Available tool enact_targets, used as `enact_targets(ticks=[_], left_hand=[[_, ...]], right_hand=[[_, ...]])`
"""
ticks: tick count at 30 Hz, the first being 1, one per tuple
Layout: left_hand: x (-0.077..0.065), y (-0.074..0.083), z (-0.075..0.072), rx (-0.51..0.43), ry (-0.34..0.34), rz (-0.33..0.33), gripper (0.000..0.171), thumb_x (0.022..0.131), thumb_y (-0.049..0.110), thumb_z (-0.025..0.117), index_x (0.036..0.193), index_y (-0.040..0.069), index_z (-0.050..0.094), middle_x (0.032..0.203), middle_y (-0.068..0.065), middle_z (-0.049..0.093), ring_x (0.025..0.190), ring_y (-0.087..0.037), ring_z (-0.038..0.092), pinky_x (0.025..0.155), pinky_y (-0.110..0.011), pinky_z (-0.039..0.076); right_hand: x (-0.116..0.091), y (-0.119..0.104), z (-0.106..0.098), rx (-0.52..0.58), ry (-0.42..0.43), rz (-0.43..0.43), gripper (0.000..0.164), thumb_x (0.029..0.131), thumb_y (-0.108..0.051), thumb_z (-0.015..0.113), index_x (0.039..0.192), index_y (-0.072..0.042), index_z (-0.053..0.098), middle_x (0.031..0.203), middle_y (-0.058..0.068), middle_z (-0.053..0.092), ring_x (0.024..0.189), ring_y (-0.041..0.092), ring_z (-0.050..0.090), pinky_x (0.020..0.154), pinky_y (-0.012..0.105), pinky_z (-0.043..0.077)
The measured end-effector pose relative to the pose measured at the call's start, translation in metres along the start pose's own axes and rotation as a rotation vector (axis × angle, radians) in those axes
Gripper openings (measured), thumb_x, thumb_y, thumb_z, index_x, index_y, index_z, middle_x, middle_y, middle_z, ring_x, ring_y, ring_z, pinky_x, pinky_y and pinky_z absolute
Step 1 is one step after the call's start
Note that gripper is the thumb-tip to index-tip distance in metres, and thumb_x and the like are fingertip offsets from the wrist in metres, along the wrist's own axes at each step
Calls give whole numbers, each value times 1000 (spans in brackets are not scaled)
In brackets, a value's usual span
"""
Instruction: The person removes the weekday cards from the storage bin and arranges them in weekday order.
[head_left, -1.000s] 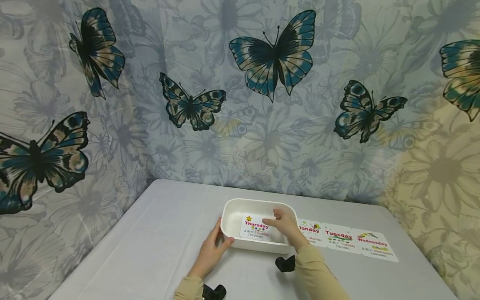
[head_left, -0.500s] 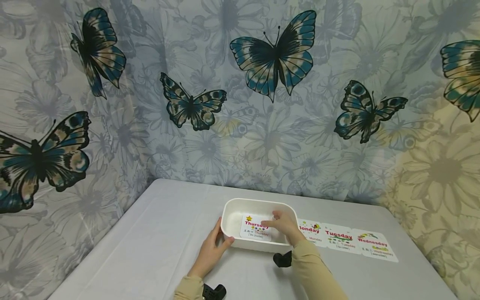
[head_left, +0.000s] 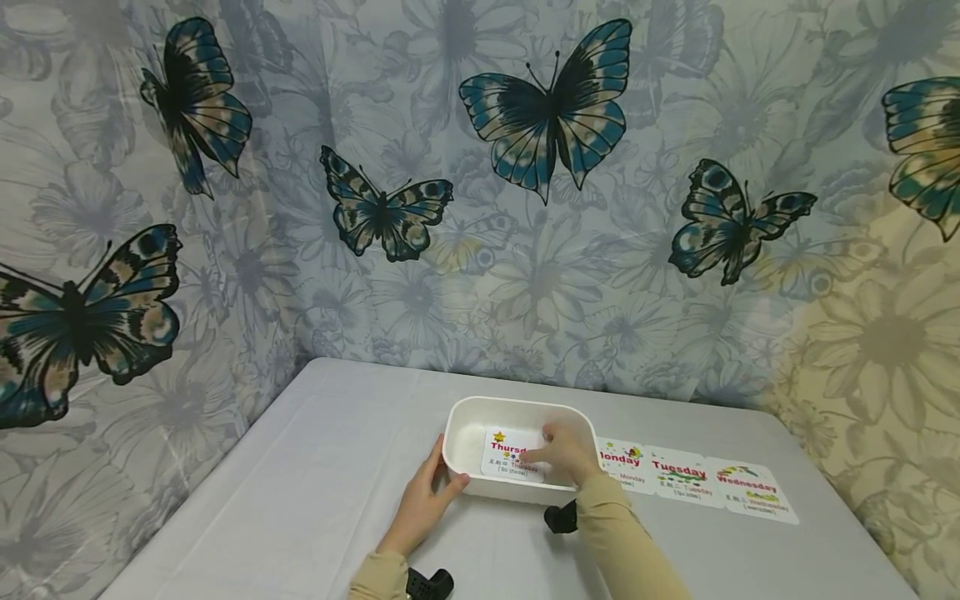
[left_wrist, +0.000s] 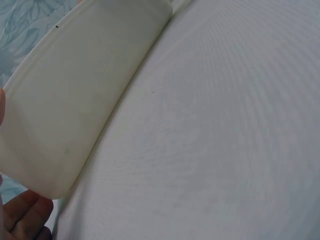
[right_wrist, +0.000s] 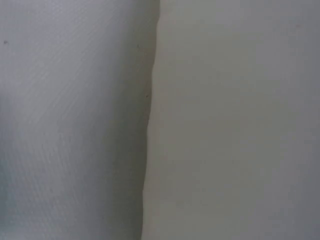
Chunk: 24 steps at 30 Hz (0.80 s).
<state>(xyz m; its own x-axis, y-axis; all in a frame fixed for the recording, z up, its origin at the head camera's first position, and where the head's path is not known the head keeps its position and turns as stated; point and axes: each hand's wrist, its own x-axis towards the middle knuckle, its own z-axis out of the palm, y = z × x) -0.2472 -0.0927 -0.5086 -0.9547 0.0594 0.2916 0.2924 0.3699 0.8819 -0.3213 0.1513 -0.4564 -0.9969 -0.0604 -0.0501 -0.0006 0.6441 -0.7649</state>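
Note:
A white, rounded rectangular box (head_left: 480,492) stands on the table in the head view. My left hand (head_left: 418,504) grips its left end, thumb at the front wall and fingers round the side. In the left wrist view, fingertips (left_wrist: 30,215) of that hand show by the lower corner of the box wall (left_wrist: 75,85). A "Thursday" word card (head_left: 504,468) lies face up in the box. Over its right part reaches my right hand (head_left: 568,452), thumb pointing left and apart from the forefinger. Whether the thumb touches the card is unclear. Only box wall (right_wrist: 230,120) and cloth fill the right wrist view.
Right of the box, cards reading "Monday" (head_left: 624,473), "Tuesday" (head_left: 681,478) and "Wednesday" (head_left: 752,490) lie in a row, the Monday card partly hidden. A white cloth (head_left: 315,483) covers the table. Butterfly-patterned fabric (head_left: 540,292) hangs behind.
My right hand has shifted slightly left and down inside the box, its thumb covering more of the word "Thursday". The left hand and the box have stayed almost still.

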Motion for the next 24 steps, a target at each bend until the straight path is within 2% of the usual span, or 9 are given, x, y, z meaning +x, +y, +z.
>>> enact_targets(ticks=[3, 5, 8, 10, 14, 19, 24], left_hand=[[0, 1, 0, -9, -2, 20, 81, 87, 36, 64, 149, 10, 19, 140, -13, 39, 126, -28, 39, 103, -48, 29], [0, 2, 0, -15, -5, 32, 81, 88, 36, 64, 149, 9, 18, 141, -13, 38, 126, -28, 39, 103, -47, 30], [-1, 3, 0, -25, -6, 36, 81, 87, 36, 64, 149, 9, 19, 141, -13, 37, 126, -28, 39, 104, -46, 29], [-1, 3, 0, -28, -6, 37, 81, 87, 36, 64, 149, 9, 19, 141, -14, 38, 126, -28, 39, 104, -47, 29], [-2, 4, 0, -20, -6, 34, 81, 87, 38, 64, 149, 10, 19, 141, -13, 37, 126, -28, 39, 103, -48, 29], [-2, 2, 0, -3, -4, 40, 80, 88, 38, 63, 149, 9, 19, 140, -14, 39, 126, -29, 40, 103, -48, 30], [-1, 0, 0, -2, 2, 39, 81, 87, 39, 63, 149, 9, 19, 139, -13, 40, 126, -28, 39, 103, -48, 30]], right_hand=[[-1, 0, 0, -74, -3, -43, 62, 62, -20, 87, 105, 10, 54, 102, 21, 55, 98, 34, 49, 90, 45, 39], [-2, 0, 0, -109, -3, -75, 52, 61, -20, 87, 92, 6, 54, 87, 13, 51, 84, 28, 47, 78, 40, 40], [-2, 1, 0, -132, 7, -119, 49, 59, -19, 88, 80, 2, 49, 75, 6, 43, 73, 22, 41, 67, 35, 35], [-2, 1, 1, -142, 12, -133, 50, 58, -20, 88, 78, 2, 48, 73, 6, 41, 71, 22, 40, 65, 33, 34], [-2, 2, 3, -170, 20, -133, 51, 58, -24, 89, 81, 2, 50, 77, 7, 44, 74, 23, 41, 68, 36, 36], [-2, 2, 4, -197, 21, -102, 56, 56, -27, 90, 90, 1, 55, 89, 11, 50, 86, 27, 45, 82, 43, 40], [-1, 2, 6, -205, 15, -79, 73, 54, -25, 91, 108, 8, 56, 107, 21, 52, 103, 36, 45, 95, 50, 35]])
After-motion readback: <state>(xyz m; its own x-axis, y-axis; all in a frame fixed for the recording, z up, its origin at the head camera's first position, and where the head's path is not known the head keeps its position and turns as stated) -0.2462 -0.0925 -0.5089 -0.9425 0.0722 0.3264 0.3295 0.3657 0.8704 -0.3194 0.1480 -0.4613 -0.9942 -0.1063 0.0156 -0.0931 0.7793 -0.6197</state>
